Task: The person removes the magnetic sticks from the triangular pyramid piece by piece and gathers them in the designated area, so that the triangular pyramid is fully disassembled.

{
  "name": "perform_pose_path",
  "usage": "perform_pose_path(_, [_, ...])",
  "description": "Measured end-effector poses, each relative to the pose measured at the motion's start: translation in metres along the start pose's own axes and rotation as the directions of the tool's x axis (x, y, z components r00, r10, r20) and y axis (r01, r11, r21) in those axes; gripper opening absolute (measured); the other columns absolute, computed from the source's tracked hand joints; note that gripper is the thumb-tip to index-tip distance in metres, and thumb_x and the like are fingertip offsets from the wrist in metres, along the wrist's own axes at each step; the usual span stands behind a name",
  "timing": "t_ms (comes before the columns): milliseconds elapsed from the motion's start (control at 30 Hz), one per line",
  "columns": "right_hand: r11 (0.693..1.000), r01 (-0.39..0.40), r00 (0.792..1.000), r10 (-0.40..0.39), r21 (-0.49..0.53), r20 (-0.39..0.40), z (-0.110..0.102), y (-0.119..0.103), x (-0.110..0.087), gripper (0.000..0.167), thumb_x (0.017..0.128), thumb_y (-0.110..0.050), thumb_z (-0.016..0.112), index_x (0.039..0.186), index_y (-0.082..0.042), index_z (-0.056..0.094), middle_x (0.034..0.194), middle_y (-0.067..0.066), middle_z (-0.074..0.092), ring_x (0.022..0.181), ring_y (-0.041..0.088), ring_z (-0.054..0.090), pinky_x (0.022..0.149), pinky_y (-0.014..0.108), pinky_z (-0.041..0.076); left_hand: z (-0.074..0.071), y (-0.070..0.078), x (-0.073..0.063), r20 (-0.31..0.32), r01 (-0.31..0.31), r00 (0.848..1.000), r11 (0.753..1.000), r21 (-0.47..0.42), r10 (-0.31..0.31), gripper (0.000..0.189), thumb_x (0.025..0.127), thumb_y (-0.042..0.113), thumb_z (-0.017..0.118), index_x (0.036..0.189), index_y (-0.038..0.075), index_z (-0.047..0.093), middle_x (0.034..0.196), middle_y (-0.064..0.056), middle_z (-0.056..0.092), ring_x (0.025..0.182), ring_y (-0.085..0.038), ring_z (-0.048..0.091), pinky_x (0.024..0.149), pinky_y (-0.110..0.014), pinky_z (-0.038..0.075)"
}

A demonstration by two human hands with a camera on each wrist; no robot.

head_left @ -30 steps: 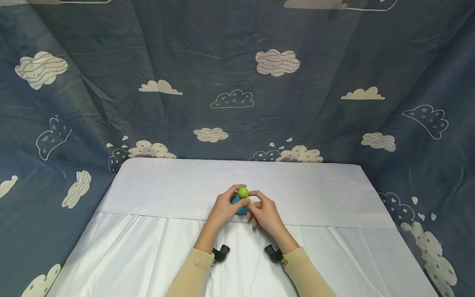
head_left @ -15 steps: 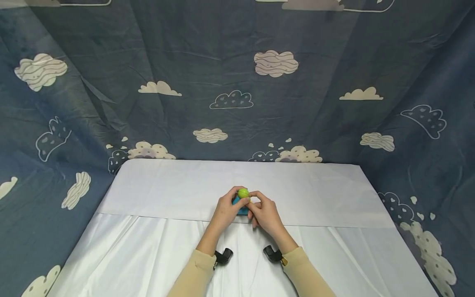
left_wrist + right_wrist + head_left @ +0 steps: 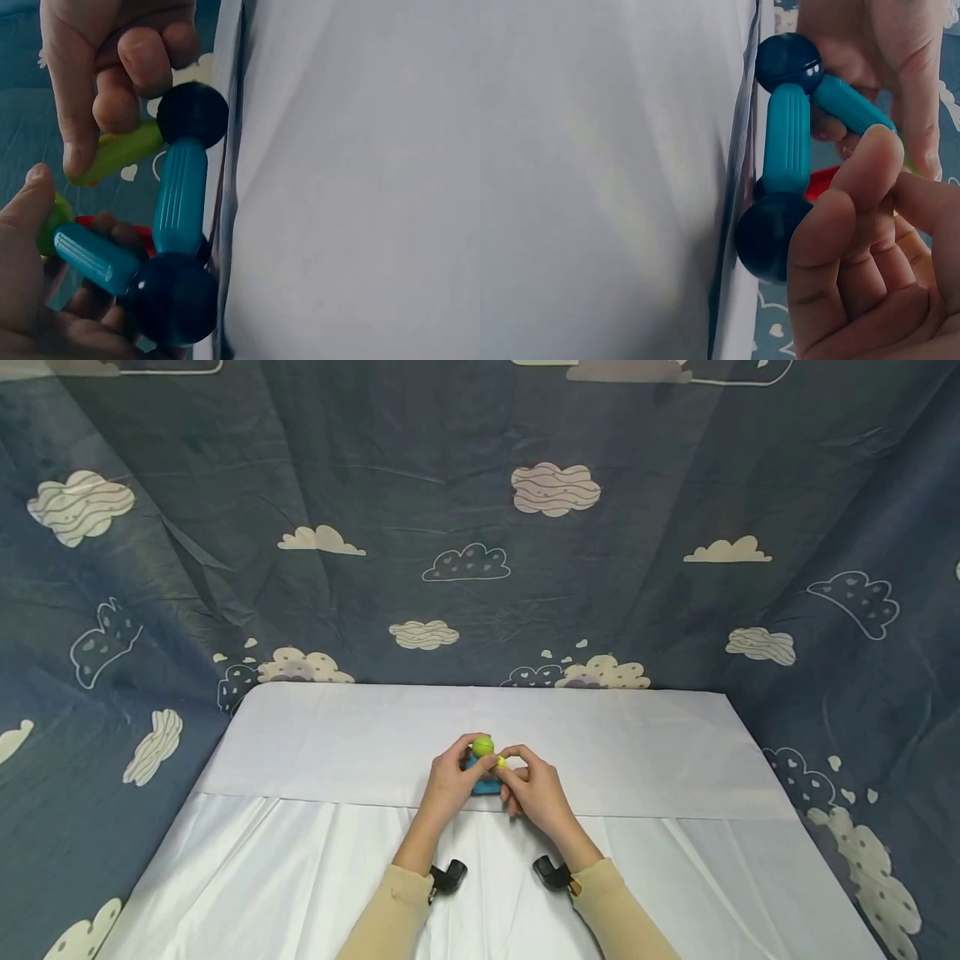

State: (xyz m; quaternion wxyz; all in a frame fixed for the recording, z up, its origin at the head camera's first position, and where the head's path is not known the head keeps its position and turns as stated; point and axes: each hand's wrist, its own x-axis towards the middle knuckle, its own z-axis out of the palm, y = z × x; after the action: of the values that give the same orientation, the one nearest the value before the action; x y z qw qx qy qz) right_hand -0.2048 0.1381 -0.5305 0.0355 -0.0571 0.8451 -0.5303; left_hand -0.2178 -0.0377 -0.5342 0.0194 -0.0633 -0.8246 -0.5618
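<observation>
Left hand [image 3: 447, 777] is gripping the green ball [image 3: 483, 746]; right hand [image 3: 535, 783] is pinching the yellow-green rod [image 3: 124, 150].
Between them, teal rods [image 3: 180, 196] are meeting dark blue balls [image 3: 172, 300] and a red rod [image 3: 823, 182] is showing behind; these joined pieces are sitting over the white table [image 3: 322, 739], before a cloud-printed cloth [image 3: 465, 497].

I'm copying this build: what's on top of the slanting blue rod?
A green ball tops the slanting blue rod; the ball's side under the left hand cannot be seen.
</observation>
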Motion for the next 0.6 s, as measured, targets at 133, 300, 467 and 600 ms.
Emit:
perform_pose_path(133, [1.0,-0.003,1.0,0.002,-0.031,-0.012,-0.002,-0.001,0.0,0.02,0.104,-0.024,0.07,0.123,-0.019,0.065,0.061,0.005,0.069,0.042,0.014,0.057,0.044,0.021,0.043,-0.004,0.005,0.0,-0.048,-0.049,0.997,0.995,0.084,0.053,0.046,0.096,0.048,0.077,0.135,0.024,0.07,0.109,-0.002,0.075,0.093,-0.016,0.067,0.086,-0.035,0.056])
perform_pose_path(300, [1.0,-0.004,1.0,0.004,-0.029,-0.003,-0.008,-0.002,0.0,0.02,0.102,-0.023,0.073,0.12,-0.018,0.067,0.064,0.007,0.071,0.045,0.017,0.058,0.046,0.023,0.045,-0.009,0.012,-0.001,-0.101,-0.124,0.983,0.965,0.232,0.15,0.043,0.095,0.037,0.081,0.133,0.02,0.071,0.107,-0.003,0.072,0.09,-0.019,0.07,0.08,-0.03,0.057])
perform_pose_path(467, [0.999,-0.023,1.0,0.022,-0.042,-0.013,-0.016,-0.005,0.0,0.02,0.099,-0.017,0.076,0.117,-0.014,0.068,0.068,0.008,0.072,0.048,0.017,0.058,0.048,0.023,0.046,-0.016,0.013,-0.001,-0.16,-0.182,0.953,0.908,0.377,0.258,0.042,0.092,0.031,0.084,0.13,0.017,0.073,0.108,-0.003,0.072,0.091,-0.02,0.071,0.081,-0.034,0.056])
perform_pose_path(600, [0.995,-0.038,0.999,0.035,-0.092,-0.037,-0.022,-0.007,0.001,0.021,0.097,-0.014,0.077,0.116,-0.013,0.068,0.07,0.003,0.07,0.052,0.017,0.059,0.051,0.023,0.046,-0.024,0.011,0.0,-0.21,-0.197,0.923,0.862,0.466,0.324,0.04,0.09,0.028,0.087,0.126,0.016,0.075,0.107,-0.004,0.073,0.093,-0.022,0.072,0.079,-0.038,0.05])
